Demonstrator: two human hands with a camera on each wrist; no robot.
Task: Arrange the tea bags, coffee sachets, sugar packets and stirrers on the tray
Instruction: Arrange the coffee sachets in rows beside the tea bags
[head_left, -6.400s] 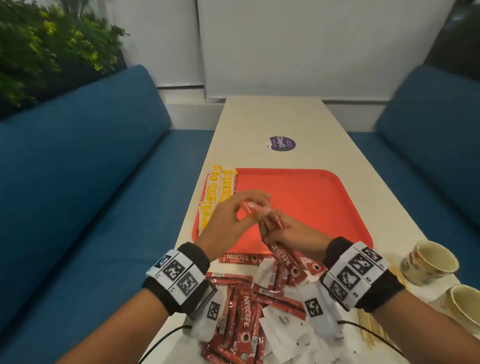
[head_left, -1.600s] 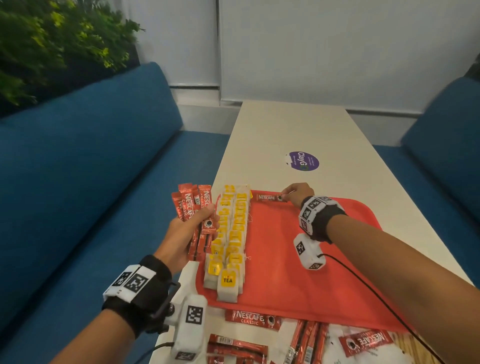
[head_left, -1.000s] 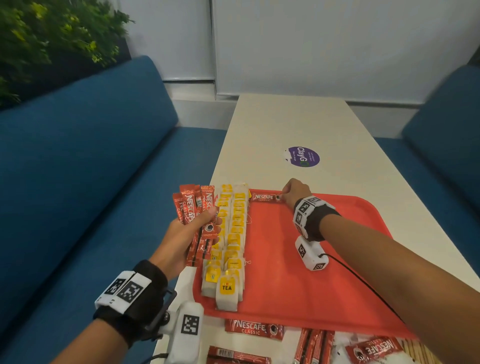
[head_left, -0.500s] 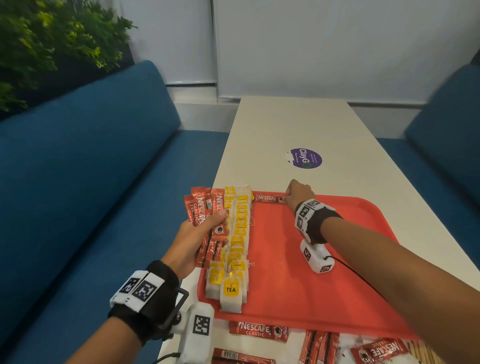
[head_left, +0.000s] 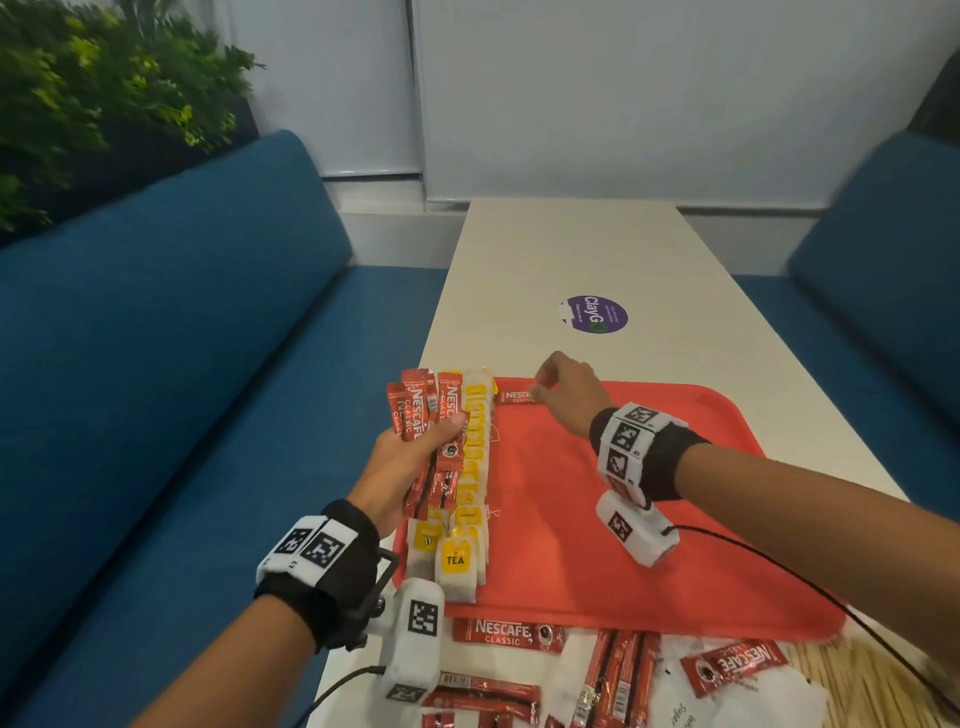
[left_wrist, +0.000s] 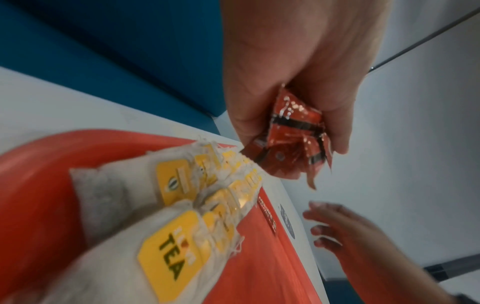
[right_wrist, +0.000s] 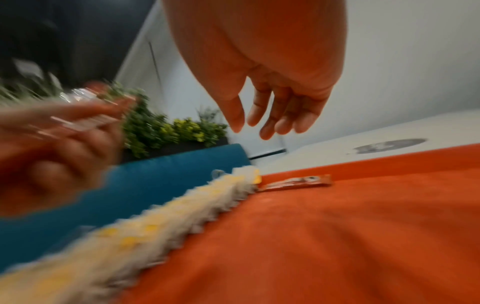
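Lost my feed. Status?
Left hand grips sachets. Right hand open, above one sachet on tray. Nothing blocking.

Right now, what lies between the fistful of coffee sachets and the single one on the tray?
In the head view, the row of tea bags separates the left hand's bundle from the lone sachet.

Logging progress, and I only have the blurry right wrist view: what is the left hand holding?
Observer: The left hand grips a fan of red coffee sachets, printed Nescafe Classic.
Operator: Anything still off the tray?
Observer: Yes. Loose sachets and white sugar packets lie on the table by the near rim of the tray.
Operator: And the stirrers?
Observer: The wooden stirrers are also on the table, at the near right.
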